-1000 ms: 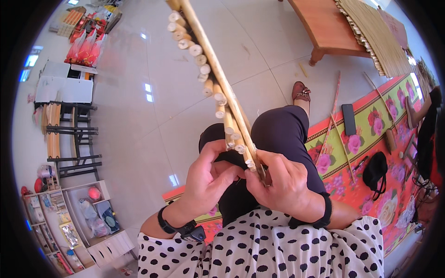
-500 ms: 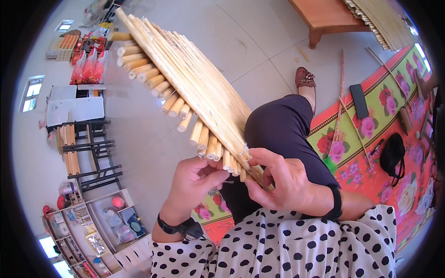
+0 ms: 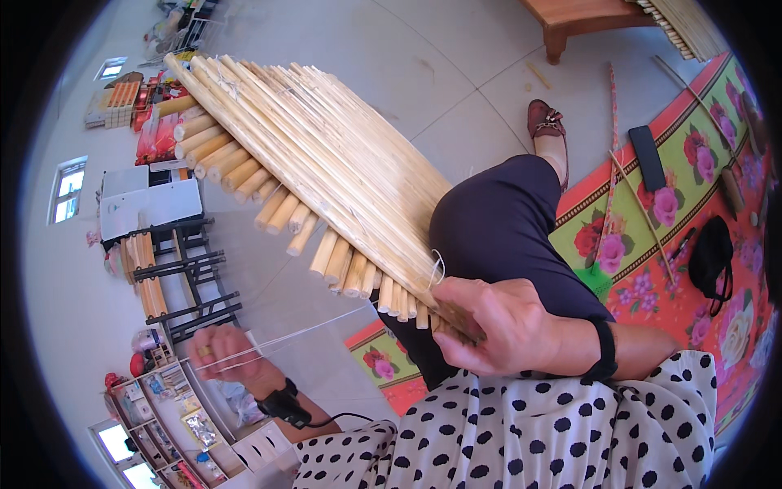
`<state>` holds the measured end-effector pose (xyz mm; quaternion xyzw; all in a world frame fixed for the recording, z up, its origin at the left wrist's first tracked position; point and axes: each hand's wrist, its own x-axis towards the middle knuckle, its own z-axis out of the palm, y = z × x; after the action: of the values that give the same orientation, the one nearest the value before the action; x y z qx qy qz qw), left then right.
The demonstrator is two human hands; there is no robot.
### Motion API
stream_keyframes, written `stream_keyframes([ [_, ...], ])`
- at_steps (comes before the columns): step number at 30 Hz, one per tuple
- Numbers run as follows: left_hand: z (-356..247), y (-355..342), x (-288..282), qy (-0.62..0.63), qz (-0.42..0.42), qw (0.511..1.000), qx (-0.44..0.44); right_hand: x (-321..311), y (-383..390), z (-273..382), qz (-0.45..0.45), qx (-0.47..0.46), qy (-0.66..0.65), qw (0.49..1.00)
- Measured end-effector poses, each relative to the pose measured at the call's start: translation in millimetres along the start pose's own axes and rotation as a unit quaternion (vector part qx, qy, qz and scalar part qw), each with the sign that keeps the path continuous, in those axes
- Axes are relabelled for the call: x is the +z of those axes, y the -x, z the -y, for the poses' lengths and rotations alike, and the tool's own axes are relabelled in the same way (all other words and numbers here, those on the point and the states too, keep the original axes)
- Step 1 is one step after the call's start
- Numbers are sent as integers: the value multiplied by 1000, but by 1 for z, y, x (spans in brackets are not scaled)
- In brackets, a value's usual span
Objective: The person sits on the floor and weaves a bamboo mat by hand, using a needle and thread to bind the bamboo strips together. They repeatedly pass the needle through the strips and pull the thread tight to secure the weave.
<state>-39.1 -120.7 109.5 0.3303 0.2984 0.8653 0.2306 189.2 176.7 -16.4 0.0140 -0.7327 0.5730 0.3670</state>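
A mat of pale, straight plant stalks (image 3: 334, 155) lies slantwise before me, its cut ends jutting out along the near left side. My right hand (image 3: 493, 322) is closed on the mat's near corner, thumb and fingers pinching the edge. A small loop of white string (image 3: 441, 262) stands up from the outer stalk just beside those fingers. Out to the left, my left hand (image 3: 226, 354) is closed and slightly blurred. White string (image 3: 314, 332) runs from it, stretched almost straight, toward the near stalk ends.
My bent knee (image 3: 489, 212) is beneath the mat. To the right, a flowered cloth (image 3: 627, 301) carries a phone (image 3: 647, 158), a black cap-like item (image 3: 711, 259) and thin sticks. A wooden table (image 3: 582, 18) stands at the far right. Folded black-framed furniture (image 3: 175, 269) and shelves (image 3: 159, 407) line the left.
My left hand has moved from the mat's near end out to the left, drawing the string with it. The right hand keeps its grip at the corner. A string loop now shows there.
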Motion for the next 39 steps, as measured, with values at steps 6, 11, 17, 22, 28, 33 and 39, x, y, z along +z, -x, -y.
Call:
stream_keyframes([
  [6,-39,38,-16,-123,-130,984,21,-1,3,-2,2,8,2,1000],
  [11,17,45,27,-474,182,786,-352,2,5,3,31,30,27,999],
  [17,117,12,78,-615,224,655,-378,-5,-2,8,72,23,120,990],
  [22,160,26,94,-458,-106,827,-308,-1,1,7,91,24,117,989],
  [28,157,13,77,-527,58,778,-336,1,4,0,66,-8,132,989],
  [33,161,17,69,-180,-121,942,-255,-4,4,3,102,63,55,991],
  [39,174,24,47,35,-144,959,-243,0,4,-2,79,63,22,995],
])
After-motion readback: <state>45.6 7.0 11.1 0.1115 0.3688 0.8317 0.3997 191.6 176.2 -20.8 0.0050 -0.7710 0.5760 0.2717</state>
